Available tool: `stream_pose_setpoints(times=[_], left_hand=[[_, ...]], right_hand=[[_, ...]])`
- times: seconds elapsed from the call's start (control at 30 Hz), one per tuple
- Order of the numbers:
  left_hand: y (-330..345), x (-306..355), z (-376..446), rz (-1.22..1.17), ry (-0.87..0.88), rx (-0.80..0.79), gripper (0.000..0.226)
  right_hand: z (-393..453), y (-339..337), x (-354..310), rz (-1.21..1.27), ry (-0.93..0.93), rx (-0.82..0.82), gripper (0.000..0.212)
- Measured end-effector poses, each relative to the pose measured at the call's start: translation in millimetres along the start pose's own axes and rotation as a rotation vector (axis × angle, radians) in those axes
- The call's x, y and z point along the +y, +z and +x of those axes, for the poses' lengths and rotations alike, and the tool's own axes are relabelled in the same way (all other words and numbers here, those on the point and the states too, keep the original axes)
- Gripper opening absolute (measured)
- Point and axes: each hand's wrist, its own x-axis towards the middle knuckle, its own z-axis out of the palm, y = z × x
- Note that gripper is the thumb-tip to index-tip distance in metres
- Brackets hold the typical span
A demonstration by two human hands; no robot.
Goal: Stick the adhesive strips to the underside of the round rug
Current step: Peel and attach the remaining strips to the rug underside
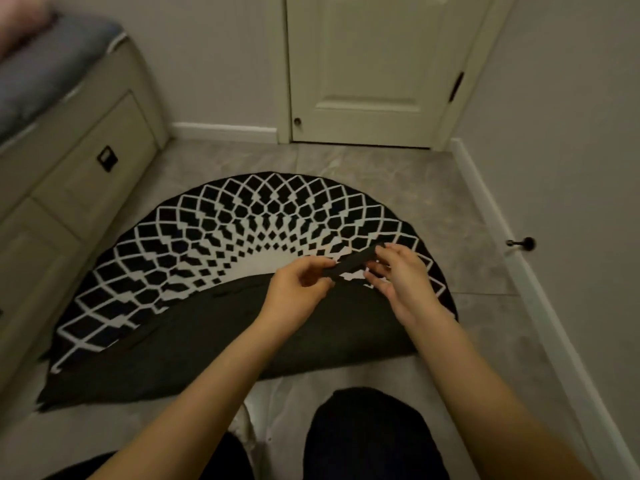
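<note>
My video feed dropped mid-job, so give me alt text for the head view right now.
Both hands hold a dark adhesive strip above the rug: left hand pinches its near end, right hand its far end. The round black-and-white patterned rug lies on grey floor tiles, near half folded over to show its dark underside. A closed cream door stands beyond.

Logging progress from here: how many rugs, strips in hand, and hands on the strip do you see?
Rug, near half folded over, dark underside up: 1
Dark strip held above it: 1
Hands pinching the strip, left hand and right hand: 2
Total: 4
</note>
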Motion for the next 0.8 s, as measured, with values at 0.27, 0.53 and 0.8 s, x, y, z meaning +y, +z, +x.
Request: stream_pose_setpoints(times=[0.27, 0.53, 0.8], left_hand=[[-9.5, -137.8, 76.7, 0.089, -0.335, -0.068, 0.024], [3.4, -248.4, 129.0, 0.482, -0.383, -0.194, 0.026], [50.7, -300.9, 184.5, 0.885, -0.156, -0.385, 0.044]], right_hand=[[113.0, -2.7, 59.8, -0.044, 0.107, 0.161, 0.034], [195.2, -22.3, 144.9, -0.05, 0.256, 0.214, 0.037], [245.6, -45.4, 198.3, 0.059, 0.333, 0.275, 0.032]])
